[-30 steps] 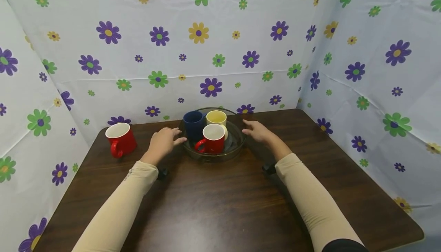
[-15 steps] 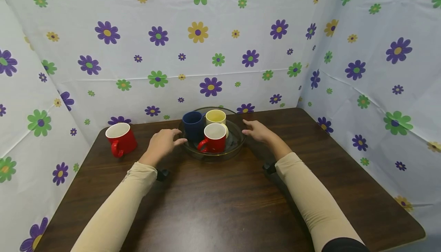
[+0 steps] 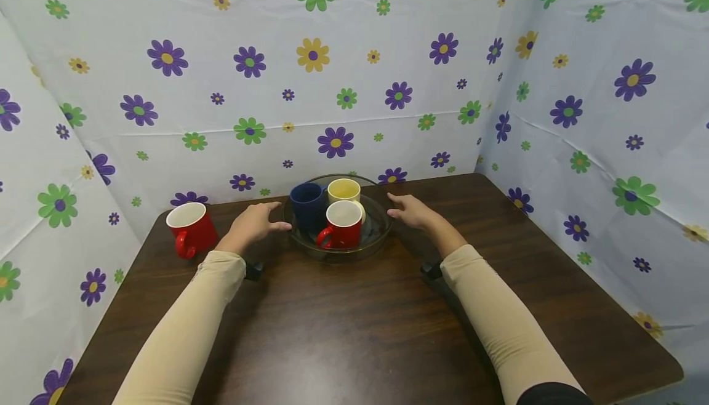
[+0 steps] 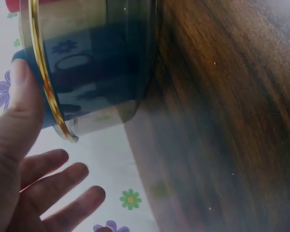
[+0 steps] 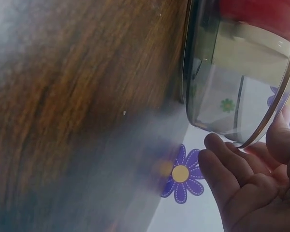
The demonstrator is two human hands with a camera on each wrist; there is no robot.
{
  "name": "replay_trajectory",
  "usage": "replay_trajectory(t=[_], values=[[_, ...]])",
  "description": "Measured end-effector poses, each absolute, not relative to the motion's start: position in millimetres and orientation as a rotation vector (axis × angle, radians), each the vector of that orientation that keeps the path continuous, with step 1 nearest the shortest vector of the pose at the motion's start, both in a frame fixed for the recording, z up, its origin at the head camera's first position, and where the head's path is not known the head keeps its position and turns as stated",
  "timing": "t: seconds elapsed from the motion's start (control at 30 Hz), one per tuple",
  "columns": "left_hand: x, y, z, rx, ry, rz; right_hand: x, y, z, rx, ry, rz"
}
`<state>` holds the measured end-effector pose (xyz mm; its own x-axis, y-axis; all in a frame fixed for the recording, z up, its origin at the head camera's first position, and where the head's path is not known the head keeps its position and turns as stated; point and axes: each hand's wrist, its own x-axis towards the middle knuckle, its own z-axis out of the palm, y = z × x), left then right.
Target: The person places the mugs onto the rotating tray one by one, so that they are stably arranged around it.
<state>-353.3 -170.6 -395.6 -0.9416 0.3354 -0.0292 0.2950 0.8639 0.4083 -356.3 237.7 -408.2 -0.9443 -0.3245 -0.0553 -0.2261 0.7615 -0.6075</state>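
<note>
drifting slightly outward since earlier, the left hand (image 3: pixel 249 226) is flanking the glass bowl (image 3: pixel 338 256) of mugs (image 3: pixel 344 229) on the table (image 3: pixel 343 331) in the head view, thumb (image 4: pixel 25 106) and fingers (image 4: pixel 60 185) are standing apart in the left wrist view, and the right hand (image 5: pixel 261 193) is likewise gaping beside the bowl in the right wrist view.

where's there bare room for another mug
Bare table: between left sleeve and right sleeve, before the glass bowl; also right of the right sleeve. Crowded: the bowl, holding blue mug, yellow mug and red mug, left hand and right hand alongside.
</note>
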Motion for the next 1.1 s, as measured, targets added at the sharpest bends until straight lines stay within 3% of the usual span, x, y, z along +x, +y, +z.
replay_trajectory(t=[1.1], values=[[-371, -172, -398, 0.709, 2.870, 0.598, -380, 242, -403, -0.354, 2.654, -1.029]])
